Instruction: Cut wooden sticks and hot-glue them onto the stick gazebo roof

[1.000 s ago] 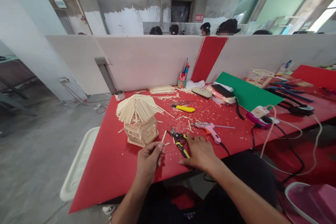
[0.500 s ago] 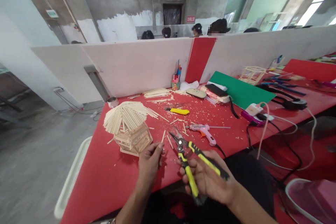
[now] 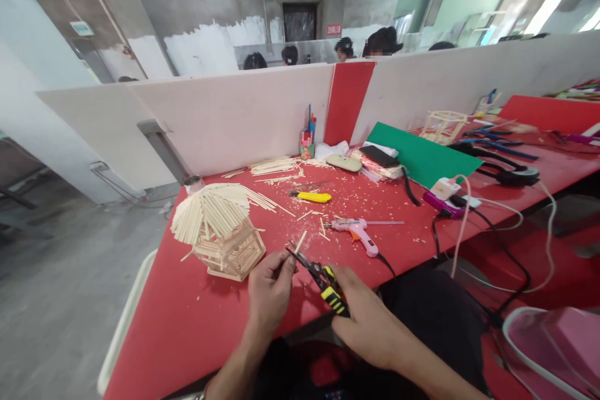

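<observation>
Between thumb and fingers, my left hand pinches a short thin wooden stick near the table's front edge. My right hand is wrapped round the black and yellow handles of a pair of pliers. The jaws of the pliers point up and left and meet the stick beside my left fingertips. Left of my left hand stands a small stick-built house with a flared stick roof. Behind the hands lie a yellow cutter and a pink glue gun.
The red table carries loose sticks, scraps, a pen cup, a beige case, a green sheet and a power strip with cables. A white partition runs behind; people's heads show beyond it.
My right hand has closed the spread plier handles and brought the jaws left onto the stick. My left hand still pinches the stick. The whole view has shifted slightly.
</observation>
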`<act>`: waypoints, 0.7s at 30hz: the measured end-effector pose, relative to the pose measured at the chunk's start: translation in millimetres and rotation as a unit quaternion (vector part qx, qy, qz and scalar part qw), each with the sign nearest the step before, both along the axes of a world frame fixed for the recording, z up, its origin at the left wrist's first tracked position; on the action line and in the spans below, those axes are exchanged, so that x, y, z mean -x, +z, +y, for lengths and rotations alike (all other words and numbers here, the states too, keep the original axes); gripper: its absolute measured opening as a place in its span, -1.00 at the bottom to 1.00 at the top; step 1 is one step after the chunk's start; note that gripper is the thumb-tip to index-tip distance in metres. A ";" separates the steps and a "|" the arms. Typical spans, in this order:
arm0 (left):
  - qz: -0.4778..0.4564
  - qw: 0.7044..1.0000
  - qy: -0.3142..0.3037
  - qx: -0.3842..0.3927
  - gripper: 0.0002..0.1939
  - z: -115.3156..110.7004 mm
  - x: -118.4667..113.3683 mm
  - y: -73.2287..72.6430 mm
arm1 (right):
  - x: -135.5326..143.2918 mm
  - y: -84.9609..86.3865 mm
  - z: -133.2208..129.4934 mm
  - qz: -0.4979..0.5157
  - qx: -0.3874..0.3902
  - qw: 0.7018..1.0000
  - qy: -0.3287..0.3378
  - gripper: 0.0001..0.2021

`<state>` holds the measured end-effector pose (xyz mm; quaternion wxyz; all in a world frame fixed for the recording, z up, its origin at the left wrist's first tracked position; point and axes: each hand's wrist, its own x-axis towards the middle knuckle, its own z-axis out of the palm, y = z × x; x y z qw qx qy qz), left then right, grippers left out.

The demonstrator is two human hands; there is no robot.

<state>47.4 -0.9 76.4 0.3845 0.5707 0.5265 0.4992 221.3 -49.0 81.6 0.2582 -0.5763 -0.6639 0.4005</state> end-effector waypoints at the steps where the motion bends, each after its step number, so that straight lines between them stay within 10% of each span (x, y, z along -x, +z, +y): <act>1: 0.015 1.000 -0.003 -0.009 -0.79 -1.3 -0.7 3.0 | 0.0 0.2 1.6 -0.017 -0.006 1.000 0.003 -0.33; 13: 0.109 0.987 -0.051 -0.108 -0.80 -8.2 2.3 18.2 | 2.0 2.0 2.1 -0.018 -0.028 0.999 0.024 -0.49; 21: -0.069 0.984 -0.108 0.127 -0.64 -9.6 5.4 16.2 | -3.2 3.5 4.9 0.014 -0.056 0.996 0.073 -0.40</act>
